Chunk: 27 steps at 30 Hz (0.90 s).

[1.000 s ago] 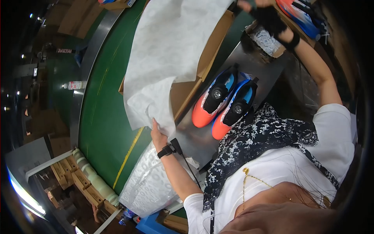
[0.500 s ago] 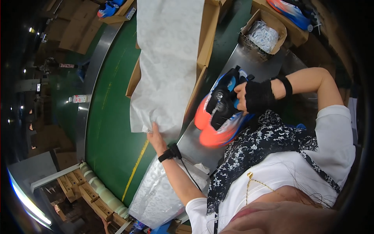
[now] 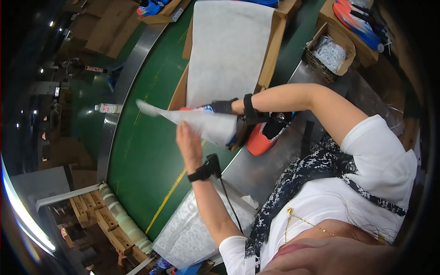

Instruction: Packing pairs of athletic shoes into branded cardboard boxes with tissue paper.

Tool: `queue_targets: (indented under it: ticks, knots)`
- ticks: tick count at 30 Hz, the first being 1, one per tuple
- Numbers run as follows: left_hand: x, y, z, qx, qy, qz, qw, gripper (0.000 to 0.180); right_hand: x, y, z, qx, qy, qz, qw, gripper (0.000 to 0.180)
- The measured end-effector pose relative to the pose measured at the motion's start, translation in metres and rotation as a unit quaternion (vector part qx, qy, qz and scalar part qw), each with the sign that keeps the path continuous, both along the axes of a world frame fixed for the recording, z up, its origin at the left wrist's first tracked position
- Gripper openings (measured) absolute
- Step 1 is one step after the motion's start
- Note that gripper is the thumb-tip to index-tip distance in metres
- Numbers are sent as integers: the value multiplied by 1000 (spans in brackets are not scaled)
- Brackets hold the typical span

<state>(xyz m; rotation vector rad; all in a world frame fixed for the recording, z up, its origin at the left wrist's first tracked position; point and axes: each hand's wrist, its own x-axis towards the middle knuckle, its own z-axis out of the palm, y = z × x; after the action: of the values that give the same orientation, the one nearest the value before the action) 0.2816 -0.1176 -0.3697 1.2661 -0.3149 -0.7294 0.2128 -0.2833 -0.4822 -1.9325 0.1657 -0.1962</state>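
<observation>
My left hand [image 3: 187,140] is pinching up the flap of white tissue paper [image 3: 201,121] over the open cardboard box [image 3: 270,50]. My gloved right hand [image 3: 223,107] grips a shoe [image 3: 201,109] going in; the orange one [image 3: 259,140] sits beside the box.

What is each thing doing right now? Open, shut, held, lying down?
Left hand: holding up a flap of tissue paper.
Right hand: gloved, reaching into the box under the flap.
Box: open, lined with white paper.
Orange shoe: lying on the metal table, not held.
Bottle: lying on its side.
Small box: open, holding white packets.
</observation>
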Motion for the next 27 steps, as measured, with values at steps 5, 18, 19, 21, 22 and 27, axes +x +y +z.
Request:
queue_targets:
  ticks: [5, 18, 19, 21, 22, 27]
  knots:
    - [6, -27, -51, 251, -453, -152, 842, 40, -18, -8, 73, -254, 323, 112, 905, 54]
    - [-16, -29, -55, 505, -539, -300, 603, 61, -168, -63, 103, -367, -32, 135, 920, 66]
    - [-21, -23, -60, 455, -570, -216, 649, 50, -183, -55, 107, -323, 20, 172, 931, 72]
    - [-32, -15, -55, 308, -479, -158, 807, 44, -202, -42, 106, -415, 153, 193, 876, 83]
    - [-49, -17, -47, 288, -408, -164, 851, 45, -207, -45, 98, -481, 136, 190, 845, 89]
    - [-134, 2, -43, 173, -490, -180, 835, 66, -189, -37, 77, -469, 30, 139, 872, 80]
